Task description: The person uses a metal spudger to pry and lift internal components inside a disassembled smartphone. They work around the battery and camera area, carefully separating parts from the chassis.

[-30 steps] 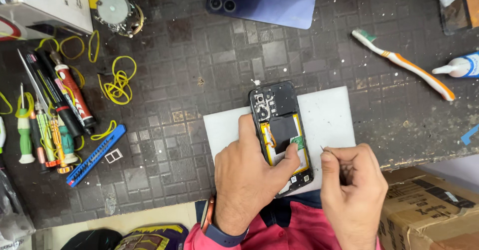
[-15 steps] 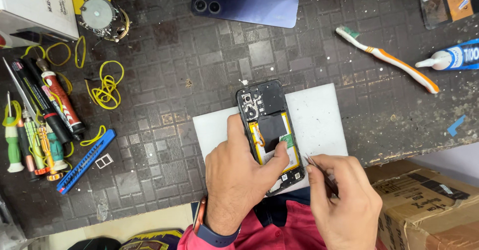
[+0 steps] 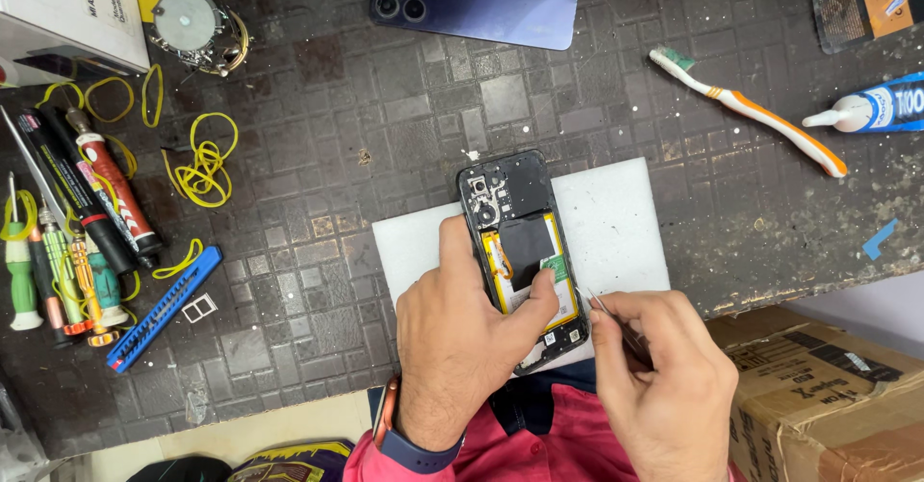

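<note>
White foam pad (image 3: 616, 222) on table (image 3: 318, 184) under opened phone (image 3: 525, 251), left hand (image 3: 462, 338) pressing it flat, right hand (image 3: 664, 376) pinching tweezers (image 3: 606, 318) beside lower edge; risk: slipped tip piercing battery (image 3: 527, 256).

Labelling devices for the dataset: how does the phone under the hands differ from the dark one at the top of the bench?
The opened phone lies on a white pad, back off, its insides exposed; the closed phone lies on the bare mat, its blue-black back intact. The left hand steadies the opened phone; nothing touches the closed phone. Both lie flat, camera side up.
</note>
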